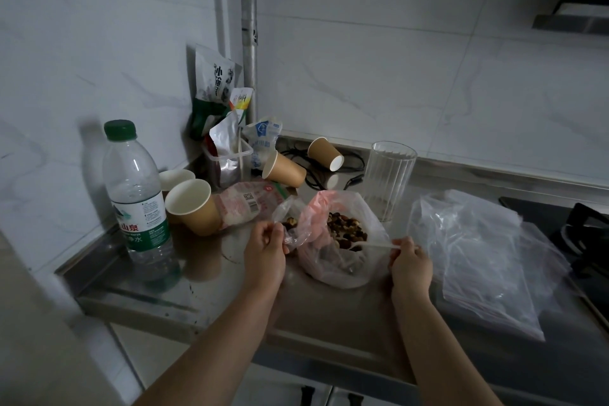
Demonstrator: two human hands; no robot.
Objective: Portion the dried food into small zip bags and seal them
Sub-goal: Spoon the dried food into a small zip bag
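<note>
Both forearms reach in from the near edge of a steel counter (pixel 329 313). The left hand (pixel 265 249) has its fingers curled and pinches the edge of a small clear bag (pixel 290 224) that holds a few brown pieces of dried food; the bag rises just beyond its knuckles. The right hand (pixel 410 262) is likewise curled, pinching a thin white strip (pixel 375 244) of plastic that runs from its fingertips toward the big bag. Between the two hands sits that big bag (pixel 339 241), thin plastic with a pinkish fold at its left side, open at the top and showing a heap of dark brown dried food (pixel 346 229) inside. To the right of the right hand lies a loose stack of clear zip bags (pixel 478 257), flat on the counter. Left of the left hand stands a water bottle (pixel 138 194) with a green cap, and just beyond that hand a paper cup (pixel 194 204) lies tipped with its mouth toward the camera, against a pink-printed packet (pixel 247 203). Beyond the right hand stands a ribbed clear glass (pixel 390 175). Farther back, two more paper cups (pixel 324 153) lie on their sides, with opened snack packets (pixel 214 89) propped in the corner against the tiled wall (pixel 428 59).
</note>
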